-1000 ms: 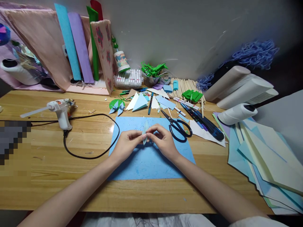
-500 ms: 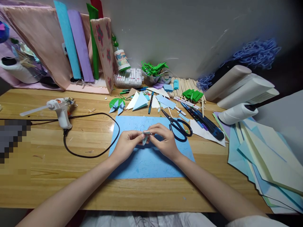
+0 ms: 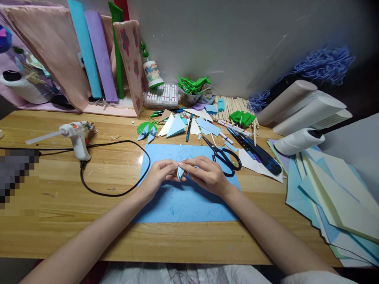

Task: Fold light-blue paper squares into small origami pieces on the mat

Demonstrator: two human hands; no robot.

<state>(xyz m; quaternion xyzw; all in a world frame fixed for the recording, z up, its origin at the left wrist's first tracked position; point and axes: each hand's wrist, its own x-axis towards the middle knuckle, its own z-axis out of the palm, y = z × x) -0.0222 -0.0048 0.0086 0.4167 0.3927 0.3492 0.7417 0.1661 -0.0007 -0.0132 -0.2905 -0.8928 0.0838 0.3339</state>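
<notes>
A small folded piece of light blue paper is held between my two hands, its pointed end facing down toward me. My left hand pinches it from the left with thumb and fingers. From the right, my right hand presses its fingertips against the paper's upper part, which they partly cover. Both hands are over a blue sheet lying on the wooden table. Black-handled scissors rest just beyond my right hand, partly on that sheet.
A white glue gun with a looped black cable stands at left. Behind the sheet lie paper pieces, pens and two small folded blue shapes. A paper stack and a dark cutter are at right.
The folded paper's top flap no longer sticks out to the right; its pointed part now faces me. My right hand's fingers have straightened and flattened over it.
</notes>
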